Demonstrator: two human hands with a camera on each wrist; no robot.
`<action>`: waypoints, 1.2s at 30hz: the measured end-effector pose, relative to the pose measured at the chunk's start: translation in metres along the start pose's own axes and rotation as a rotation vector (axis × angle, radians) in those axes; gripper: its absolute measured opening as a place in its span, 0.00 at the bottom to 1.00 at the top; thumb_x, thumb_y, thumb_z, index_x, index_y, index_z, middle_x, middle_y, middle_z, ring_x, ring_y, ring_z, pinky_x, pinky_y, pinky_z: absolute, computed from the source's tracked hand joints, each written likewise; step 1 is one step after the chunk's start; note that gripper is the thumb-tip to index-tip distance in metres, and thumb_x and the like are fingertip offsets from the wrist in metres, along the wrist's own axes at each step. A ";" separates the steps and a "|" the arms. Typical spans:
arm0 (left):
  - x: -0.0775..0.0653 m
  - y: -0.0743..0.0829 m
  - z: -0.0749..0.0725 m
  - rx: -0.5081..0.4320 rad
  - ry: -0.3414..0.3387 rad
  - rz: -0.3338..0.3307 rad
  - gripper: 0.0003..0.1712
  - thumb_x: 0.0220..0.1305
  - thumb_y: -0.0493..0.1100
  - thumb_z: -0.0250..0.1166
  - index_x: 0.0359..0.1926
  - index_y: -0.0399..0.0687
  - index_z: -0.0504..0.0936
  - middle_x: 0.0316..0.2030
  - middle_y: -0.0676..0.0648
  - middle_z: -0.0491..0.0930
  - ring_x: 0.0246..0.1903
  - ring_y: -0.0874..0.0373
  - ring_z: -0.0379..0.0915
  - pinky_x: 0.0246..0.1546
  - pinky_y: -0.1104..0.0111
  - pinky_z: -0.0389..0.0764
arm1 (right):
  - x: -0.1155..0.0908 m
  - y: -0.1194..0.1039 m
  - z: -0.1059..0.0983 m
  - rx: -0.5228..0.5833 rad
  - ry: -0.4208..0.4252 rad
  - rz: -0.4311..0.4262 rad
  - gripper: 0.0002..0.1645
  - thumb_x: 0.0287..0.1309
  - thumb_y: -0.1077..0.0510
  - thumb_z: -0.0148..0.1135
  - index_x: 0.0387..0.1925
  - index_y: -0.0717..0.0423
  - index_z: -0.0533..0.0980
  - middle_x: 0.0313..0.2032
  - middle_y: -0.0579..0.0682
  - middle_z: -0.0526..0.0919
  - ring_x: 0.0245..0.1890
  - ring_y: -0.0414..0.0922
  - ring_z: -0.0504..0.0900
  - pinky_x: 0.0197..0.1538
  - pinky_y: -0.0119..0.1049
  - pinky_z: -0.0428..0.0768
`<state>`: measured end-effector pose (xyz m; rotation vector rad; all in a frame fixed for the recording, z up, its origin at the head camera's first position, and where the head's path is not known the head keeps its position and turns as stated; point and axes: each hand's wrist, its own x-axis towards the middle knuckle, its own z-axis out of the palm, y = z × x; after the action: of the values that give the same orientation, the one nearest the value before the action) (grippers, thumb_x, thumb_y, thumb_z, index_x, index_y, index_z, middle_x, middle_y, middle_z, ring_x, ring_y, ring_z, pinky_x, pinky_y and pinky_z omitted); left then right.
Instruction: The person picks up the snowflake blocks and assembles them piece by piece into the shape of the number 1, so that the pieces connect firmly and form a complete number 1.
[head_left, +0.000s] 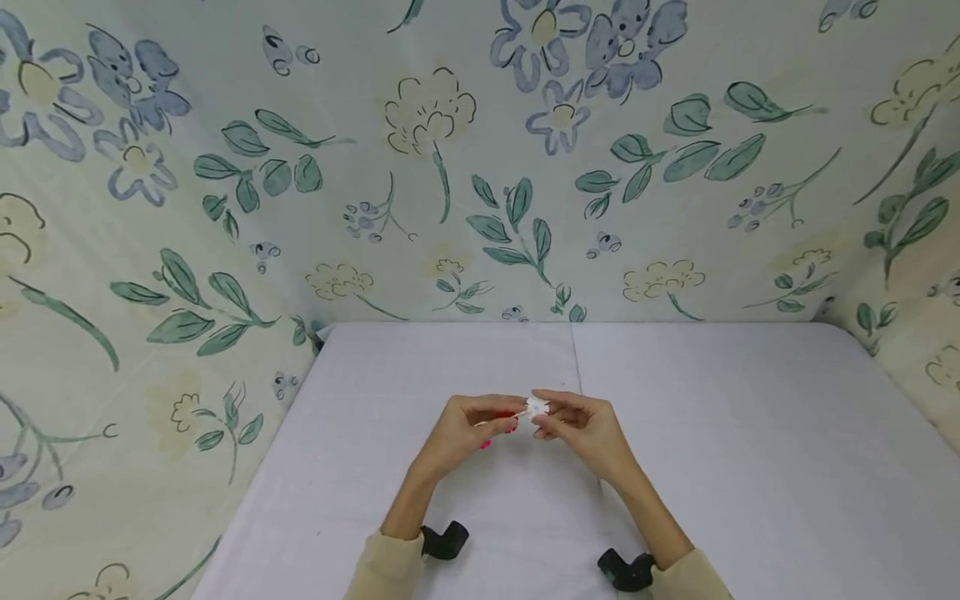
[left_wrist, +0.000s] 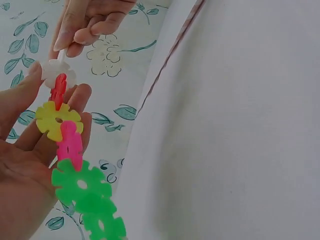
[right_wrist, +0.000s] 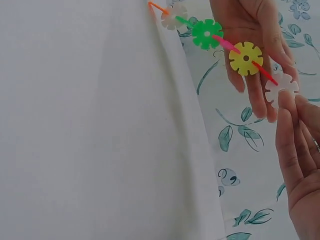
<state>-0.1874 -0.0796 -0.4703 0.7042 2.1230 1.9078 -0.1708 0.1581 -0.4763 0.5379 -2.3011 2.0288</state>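
In the head view, my left hand (head_left: 459,432) and right hand (head_left: 592,427) meet over the table around a white notched snowflake disc (head_left: 537,407). My left fingers and thumb pinch this end of a disc chain. Along the chain in the right wrist view come a red disc (right_wrist: 264,72), a yellow disc (right_wrist: 253,48), a pink disc (right_wrist: 226,44) and a green disc (right_wrist: 207,28), then another white disc and an orange one. My right hand pinches a second white disc (left_wrist: 62,54), seen edge-on in the left wrist view, touching the first. Fingertips partly cover both.
A white cloth covers the table (head_left: 712,417), with a crease running front to back. Floral fabric (head_left: 450,167) hangs behind and at the sides. A dark wrist camera (head_left: 446,542) is on the left wrist, and another (head_left: 627,572) on the right.
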 end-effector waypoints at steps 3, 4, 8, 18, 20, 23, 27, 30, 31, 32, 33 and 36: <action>0.000 0.000 -0.003 0.058 0.022 0.002 0.16 0.69 0.40 0.70 0.56 0.46 0.88 0.60 0.46 0.85 0.56 0.48 0.83 0.51 0.59 0.86 | 0.001 0.000 -0.004 -0.005 0.003 0.015 0.24 0.61 0.64 0.72 0.59 0.66 0.81 0.36 0.60 0.85 0.31 0.45 0.91 0.40 0.38 0.89; 0.000 -0.001 -0.004 0.084 0.035 0.003 0.16 0.68 0.40 0.70 0.56 0.46 0.88 0.60 0.47 0.85 0.56 0.49 0.83 0.51 0.60 0.85 | 0.001 0.001 -0.005 -0.006 0.000 0.018 0.25 0.61 0.64 0.72 0.59 0.66 0.80 0.36 0.61 0.84 0.31 0.45 0.91 0.40 0.38 0.89; 0.000 -0.001 -0.009 0.164 0.077 -0.014 0.14 0.67 0.41 0.72 0.53 0.48 0.90 0.53 0.48 0.88 0.53 0.52 0.83 0.49 0.67 0.84 | 0.002 0.003 -0.008 -0.011 -0.010 0.032 0.25 0.63 0.64 0.71 0.60 0.66 0.80 0.37 0.64 0.84 0.30 0.44 0.91 0.39 0.38 0.89; -0.004 0.000 -0.018 0.172 0.020 -0.109 0.14 0.68 0.32 0.67 0.50 0.48 0.91 0.49 0.43 0.88 0.46 0.53 0.81 0.43 0.71 0.85 | 0.002 0.008 -0.011 0.004 0.014 0.084 0.25 0.64 0.64 0.69 0.61 0.66 0.79 0.38 0.58 0.85 0.31 0.45 0.91 0.40 0.37 0.89; -0.005 -0.001 -0.021 0.169 -0.005 -0.119 0.15 0.69 0.30 0.66 0.52 0.47 0.90 0.50 0.40 0.87 0.46 0.53 0.81 0.44 0.72 0.85 | 0.002 0.009 -0.012 0.010 0.026 0.092 0.24 0.65 0.65 0.69 0.61 0.65 0.79 0.38 0.57 0.85 0.32 0.45 0.91 0.40 0.37 0.89; -0.005 -0.003 -0.023 0.161 -0.033 -0.124 0.17 0.69 0.29 0.64 0.55 0.44 0.88 0.51 0.36 0.87 0.46 0.52 0.81 0.45 0.71 0.85 | 0.002 0.010 -0.012 0.007 0.032 0.106 0.24 0.65 0.64 0.69 0.61 0.63 0.80 0.39 0.60 0.84 0.32 0.44 0.91 0.41 0.36 0.89; -0.005 -0.006 -0.023 0.139 -0.080 -0.116 0.22 0.68 0.27 0.63 0.60 0.43 0.85 0.50 0.36 0.87 0.45 0.52 0.82 0.44 0.70 0.85 | 0.003 0.012 -0.014 -0.005 0.034 0.112 0.23 0.66 0.63 0.68 0.61 0.61 0.80 0.40 0.64 0.84 0.31 0.44 0.91 0.41 0.35 0.89; -0.004 -0.007 -0.022 0.123 -0.119 -0.109 0.24 0.66 0.25 0.63 0.62 0.43 0.84 0.49 0.37 0.87 0.46 0.53 0.81 0.44 0.69 0.86 | 0.004 0.013 -0.015 -0.009 0.042 0.118 0.22 0.66 0.62 0.68 0.61 0.61 0.80 0.40 0.67 0.85 0.31 0.43 0.90 0.40 0.34 0.89; -0.003 -0.007 -0.022 0.123 -0.127 -0.110 0.25 0.66 0.25 0.63 0.62 0.43 0.84 0.49 0.37 0.87 0.46 0.53 0.81 0.44 0.69 0.86 | 0.004 0.013 -0.015 -0.010 0.043 0.122 0.22 0.67 0.62 0.68 0.61 0.61 0.80 0.40 0.67 0.85 0.31 0.42 0.90 0.40 0.34 0.89; -0.003 -0.007 -0.022 0.126 -0.135 -0.111 0.25 0.66 0.25 0.63 0.62 0.45 0.84 0.50 0.38 0.87 0.47 0.53 0.81 0.45 0.69 0.85 | 0.004 0.013 -0.015 -0.010 0.044 0.127 0.22 0.67 0.62 0.68 0.61 0.61 0.80 0.41 0.67 0.85 0.30 0.42 0.90 0.41 0.34 0.89; -0.003 -0.008 -0.021 0.127 -0.140 -0.112 0.26 0.65 0.25 0.64 0.62 0.45 0.85 0.50 0.38 0.87 0.47 0.53 0.81 0.45 0.70 0.85 | 0.004 0.013 -0.015 -0.007 0.046 0.132 0.22 0.67 0.62 0.68 0.61 0.61 0.80 0.41 0.67 0.85 0.30 0.42 0.90 0.41 0.33 0.89; -0.004 -0.009 -0.020 0.127 -0.146 -0.112 0.26 0.64 0.25 0.65 0.61 0.47 0.85 0.50 0.40 0.88 0.47 0.53 0.81 0.47 0.69 0.84 | 0.005 0.015 -0.014 -0.002 0.054 0.146 0.22 0.67 0.62 0.68 0.61 0.61 0.80 0.41 0.67 0.83 0.30 0.41 0.90 0.40 0.33 0.89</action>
<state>-0.1953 -0.0994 -0.4770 0.7092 2.1572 1.6251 -0.1823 0.1719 -0.4874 0.3187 -2.3752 2.0738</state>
